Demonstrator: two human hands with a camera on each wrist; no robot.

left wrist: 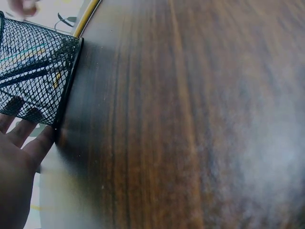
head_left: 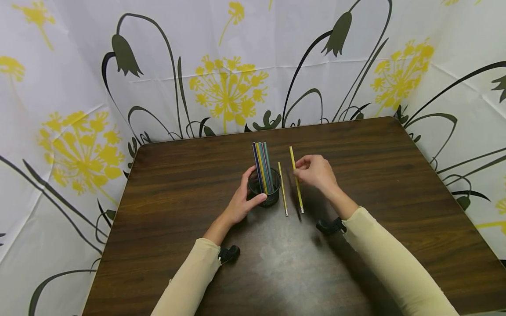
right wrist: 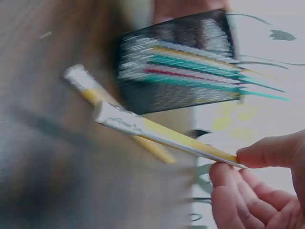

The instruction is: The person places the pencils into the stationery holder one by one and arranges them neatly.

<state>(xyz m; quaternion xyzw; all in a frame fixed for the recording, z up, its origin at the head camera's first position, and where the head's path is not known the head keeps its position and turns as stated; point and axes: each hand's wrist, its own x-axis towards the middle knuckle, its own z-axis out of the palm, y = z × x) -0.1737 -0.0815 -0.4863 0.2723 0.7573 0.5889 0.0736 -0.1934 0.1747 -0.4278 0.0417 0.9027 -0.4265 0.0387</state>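
Note:
A black mesh pencil cup (head_left: 272, 200) stands upright on the table, with several coloured pencils (head_left: 261, 160) leaning in it. My left hand (head_left: 239, 202) grips the cup from its left side, thumb at the front and fingers around the far side; the left wrist view shows fingertips (left wrist: 43, 140) against the mesh near its base. To the right of the cup, my right hand (head_left: 317, 174) pinches a yellow pencil (head_left: 298, 193) between thumb and fingers, its silver and white end pointing toward me. Between cup and right hand, a second yellow pencil (head_left: 283, 189) lies on the table.
The dark wood table (head_left: 178, 188) reaches back to a white curtain (head_left: 158, 96) printed with yellow and grey flowers. Black straps with small devices (head_left: 331, 226) sit on both wrists, at the cuffs of pale yellow sleeves (head_left: 391, 259).

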